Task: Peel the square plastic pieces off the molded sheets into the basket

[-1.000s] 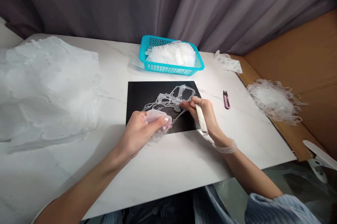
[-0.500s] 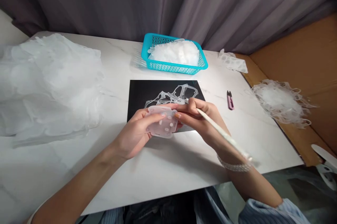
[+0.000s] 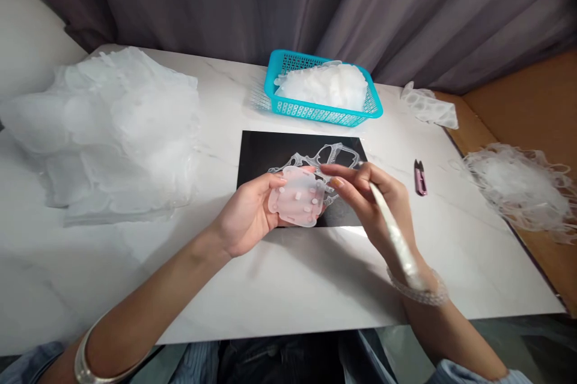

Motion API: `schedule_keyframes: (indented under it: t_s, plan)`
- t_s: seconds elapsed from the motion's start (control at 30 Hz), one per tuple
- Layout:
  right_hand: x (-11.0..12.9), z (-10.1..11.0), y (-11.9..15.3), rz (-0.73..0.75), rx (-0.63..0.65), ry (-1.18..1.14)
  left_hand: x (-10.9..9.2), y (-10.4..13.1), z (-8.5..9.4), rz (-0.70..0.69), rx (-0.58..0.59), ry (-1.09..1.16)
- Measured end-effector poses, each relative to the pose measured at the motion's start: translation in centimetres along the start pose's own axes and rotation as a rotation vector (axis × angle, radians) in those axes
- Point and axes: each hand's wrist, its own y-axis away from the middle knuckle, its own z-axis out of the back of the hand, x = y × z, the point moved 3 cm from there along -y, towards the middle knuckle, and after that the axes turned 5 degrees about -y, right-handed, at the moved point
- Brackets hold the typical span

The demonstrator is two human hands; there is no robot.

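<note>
My left hand (image 3: 247, 213) is closed on a thin, milky translucent piece with small holes (image 3: 300, 207), thumb on its upper left edge and fingers behind it. A slim pearly-white tool (image 3: 393, 237) is gripped in my right hand (image 3: 383, 204), its long end slanting back over the wrist; its other end cannot be made out. My right index finger and thumb are slightly apart beside the piece's upper right corner. Beneath both hands lies a black mat (image 3: 256, 146), bearing a web-like translucent offcut sheet (image 3: 334, 157) with large openings.
A big pile of translucent sheets (image 3: 121, 131) stands at left. Behind the mat, a turquoise basket (image 3: 324, 112) contains similar white pieces. To the right are pink thread snips (image 3: 420, 178), a heap of stringy offcuts (image 3: 518, 185) and a crumpled translucent sheet (image 3: 428, 106).
My right fingertips have moved off the piece, up and to its right. The left hand has tilted the piece so more of its face shows. The whole view has shifted, placing things farther right.
</note>
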Motion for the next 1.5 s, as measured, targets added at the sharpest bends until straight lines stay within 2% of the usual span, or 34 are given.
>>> schedule_keyframes:
  t_s: [0.07,0.13,0.2,0.27,0.33,0.43,0.5,0.57,0.8,0.93,1.1,1.17,1.23,1.33,1.37,1.4,1.5]
  plan:
    - [0.6,-0.2,0.6,0.282,0.054,0.182,-0.1,0.0,0.0,-0.002,-0.033,-0.020]
    - [0.6,-1.0,1.7,0.506,0.214,0.280,-0.1,0.0,0.1,-0.006,-0.066,-0.037]
    - [0.1,-1.8,2.7,0.583,0.332,0.330,-0.1,0.1,0.2,-0.011,-0.080,-0.056]
    - [-0.6,-2.0,3.1,0.520,0.298,0.346,-0.1,0.1,0.3,-0.023,-0.083,-0.066]
    - [-1.0,-1.6,2.9,0.354,0.142,0.278,-0.2,0.1,0.5,-0.038,-0.080,-0.075]
    - [-1.5,-0.3,1.9,0.028,-0.102,-0.020,-0.5,0.0,0.8,-0.078,-0.110,-0.164]
    - [-1.8,0.1,1.1,-0.142,-0.156,-0.255,-0.6,0.0,1.1,-0.119,-0.157,-0.272]
    - [-2.0,0.2,0.6,-0.241,-0.157,-0.393,-0.7,0.0,1.2,-0.156,-0.191,-0.344]
    - [-2.6,0.6,0.4,-0.309,-0.196,-0.482,-0.5,-0.2,1.4,-0.133,-0.170,-0.309]
    - [-2.9,0.4,0.3,-0.322,-0.130,-0.511,-0.3,-0.2,1.6,-0.095,-0.213,-0.293]
    - [-2.9,-0.1,0.0,-0.332,-0.019,-0.529,-0.5,-0.3,1.4,-0.114,-0.199,-0.317]
    - [-2.6,1.0,-1.2,-0.252,-0.072,-0.431,-0.6,-0.2,1.3,-0.122,-0.251,-0.347]
    - [-1.8,3.2,-3.5,-0.074,-0.204,-0.225,-0.7,-0.2,1.4,-0.141,-0.311,-0.400]
    - [0.1,6.6,-9.0,0.296,-0.465,0.251,-0.6,-0.4,1.5,-0.219,-0.319,-0.544]
    - [0.5,7.1,-11.2,0.380,-0.501,0.391,-0.5,-0.4,1.5,-0.249,-0.311,-0.614]
    - [0.6,7.2,-13.6,0.436,-0.482,0.490,-0.4,-0.5,1.7,-0.277,-0.308,-0.693]
    - [-0.3,6.0,-19.9,0.441,-0.268,0.561,-0.3,-0.9,2.3,-0.335,-0.348,-0.911]
